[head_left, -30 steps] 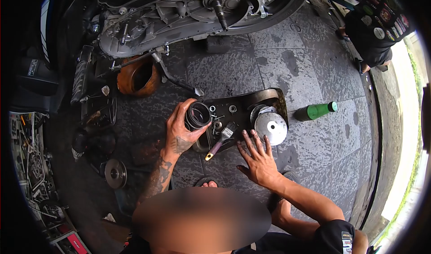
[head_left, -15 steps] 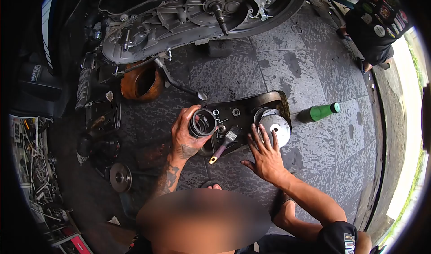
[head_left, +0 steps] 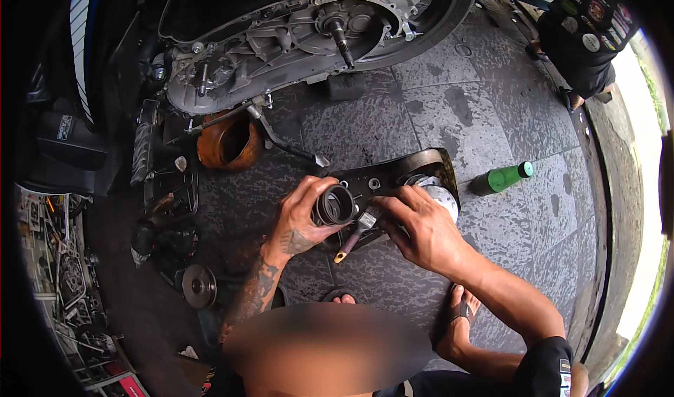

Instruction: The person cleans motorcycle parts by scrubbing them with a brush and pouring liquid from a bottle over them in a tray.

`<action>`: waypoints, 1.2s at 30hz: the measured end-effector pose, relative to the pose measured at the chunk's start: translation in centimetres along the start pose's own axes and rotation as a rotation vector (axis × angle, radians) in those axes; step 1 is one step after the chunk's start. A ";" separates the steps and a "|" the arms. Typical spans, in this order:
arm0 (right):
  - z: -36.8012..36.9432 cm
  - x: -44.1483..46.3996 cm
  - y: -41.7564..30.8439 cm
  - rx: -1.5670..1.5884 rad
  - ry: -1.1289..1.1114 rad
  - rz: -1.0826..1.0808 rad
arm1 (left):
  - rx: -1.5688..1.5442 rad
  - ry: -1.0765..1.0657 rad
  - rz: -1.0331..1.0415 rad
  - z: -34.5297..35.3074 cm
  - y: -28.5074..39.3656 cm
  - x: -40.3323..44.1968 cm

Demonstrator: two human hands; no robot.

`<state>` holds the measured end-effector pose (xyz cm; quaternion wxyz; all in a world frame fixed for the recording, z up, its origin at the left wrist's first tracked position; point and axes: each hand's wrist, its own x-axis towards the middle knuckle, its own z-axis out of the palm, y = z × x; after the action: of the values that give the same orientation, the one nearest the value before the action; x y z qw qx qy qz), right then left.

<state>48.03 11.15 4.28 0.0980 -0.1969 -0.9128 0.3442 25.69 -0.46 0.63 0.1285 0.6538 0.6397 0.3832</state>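
My left hand is wrapped around a dark metal cylindrical sleeve, its round opening facing up. My right hand hovers over the tray-like cover, fingers bent and apart, with nothing visible in them. Its fingertips are near the bristles of a paintbrush with a purple and yellow handle. Behind that hand, partly hidden, is a shiny round metal disc. The dark shallow cover holds these parts, along with a small ring and a curved belt-like band.
An opened scooter engine case with its rear wheel spans the top. Below it stands an orange-brown pot. A green bottle lies to the right on the tiles. A round metal part is at left. Another person is at upper right.
My right hand has left the shiny disc and moved left toward the paintbrush, its fingers bending. My left hand still grips the sleeve. The camera view has shifted slightly.
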 end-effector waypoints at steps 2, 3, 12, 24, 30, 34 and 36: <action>2.2 -0.7 1.1 0.066 -0.010 0.062 | -0.113 0.005 -0.147 0.1 0.1 -0.5; 3.5 -1.2 1.2 -0.088 -0.093 0.017 | -0.298 0.031 -0.262 0.1 -0.5 -1.1; 12.1 -0.9 1.8 -0.335 -0.252 -0.010 | -0.726 0.108 -0.572 0.5 -2.7 -3.1; 7.7 2.7 6.3 -0.171 0.047 0.213 | -1.007 0.031 -0.656 1.5 -1.9 -1.4; 6.2 1.9 5.8 0.169 0.375 0.231 | -0.996 0.100 -0.584 3.1 -1.3 1.2; 2.3 1.3 4.6 0.245 0.509 0.363 | -0.588 0.040 -0.480 6.8 -2.0 0.9; 0.3 1.0 3.5 0.292 0.591 0.326 | -0.406 0.007 -0.434 8.4 -1.1 0.6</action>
<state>48.05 13.79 1.72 0.3285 -0.4145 -0.7430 0.4100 30.41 2.94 -5.51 0.3334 0.4613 0.6754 0.4690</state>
